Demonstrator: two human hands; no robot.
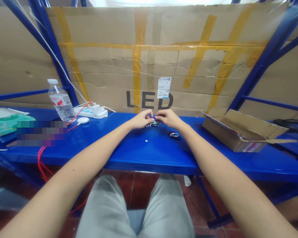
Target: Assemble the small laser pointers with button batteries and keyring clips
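Two hands meeting at mid-shelf: left hand (141, 119) and right hand (168, 118), fingertips of both pinched tight on a cluster of coloured clips (154, 123) just above the blue shelf (139, 152). Spare clip (174, 134) lying just beside, cardboard box (238, 132) well off right.

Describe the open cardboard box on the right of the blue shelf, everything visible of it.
The cardboard box is plain brown corrugated board, shallow and oblong, its top flaps open: one is raised at the back, another juts out rightward. It rests flat on the blue shelf, skewed to the front edge. Some red print shows low on its near right corner. Its contents are hidden. Only the shelf is seen touching it.
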